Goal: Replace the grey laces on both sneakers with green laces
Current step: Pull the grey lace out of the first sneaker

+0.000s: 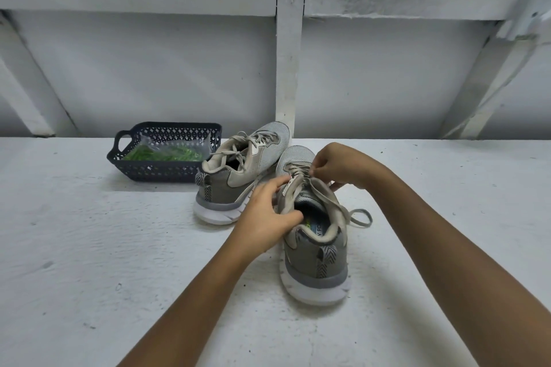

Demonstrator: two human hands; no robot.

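White painted worktop [89,247], read from left to right.

(a) Dark openwork basket [155,171] with a loop handle, standing at the back of the worktop. Inside it lie the green laces [167,154], bundled in clear wrapping.

(b) Far sneaker [238,176], just beside the basket, heel toward the viewer and toe toward the wall. It has a grey mesh toe, a paler side panel, a white sole and a striped heel tab. Its grey lace [259,140] is threaded through the eyelets and lies slack.

(c) Left hand [265,214], gripping the near sneaker at its collar. The thumb is hooked into the opening and the fingers are laid along the outer side.

(d) Near sneaker [316,259], upright on its sole at the centre of the worktop, heel toward the viewer. It matches the far sneaker in colour and build. Its toe lies close against the far sneaker's side. The flat, dull grey laces [334,202] are loosened, and one loop [360,217] trails off the right side onto the worktop.

(e) Right hand [343,167], curled over the forward part of the lacing. The thumb and forefinger pinch a strand of the grey laces.
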